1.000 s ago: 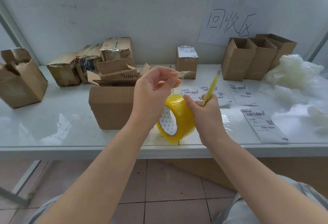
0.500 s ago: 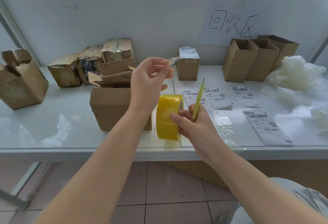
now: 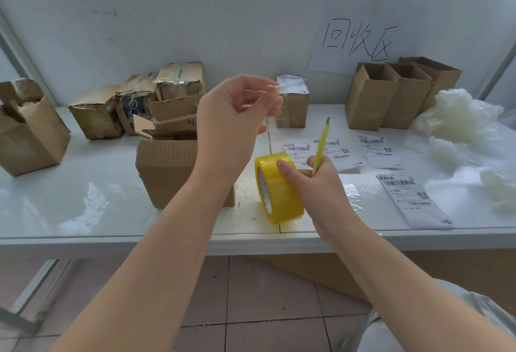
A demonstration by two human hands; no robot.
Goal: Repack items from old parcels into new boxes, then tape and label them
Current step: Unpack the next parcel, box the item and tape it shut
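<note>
A yellow tape roll (image 3: 279, 190) stands on edge above the white table (image 3: 83, 212), gripped by my right hand (image 3: 315, 184), which also holds a yellow utility knife (image 3: 321, 145) pointing up. My left hand (image 3: 234, 117) is raised above the roll and pinches the clear tape's free end (image 3: 279, 88), with a stretch of tape running down to the roll. A closed corrugated brown box (image 3: 167, 173) sits just left of the roll, partly behind my left forearm. Shipping labels (image 3: 374, 150) lie on the table to the right.
Old torn parcels (image 3: 139, 100) are piled at the back left, another torn box (image 3: 28, 128) at far left. A labelled small box (image 3: 293, 103) stands at the back centre. Open new boxes (image 3: 391, 95) and white stuffing (image 3: 458, 120) sit at the right.
My left hand has risen, pulling the tape end away from the roll. My right hand turned the roll on edge and lowered it toward the table.
</note>
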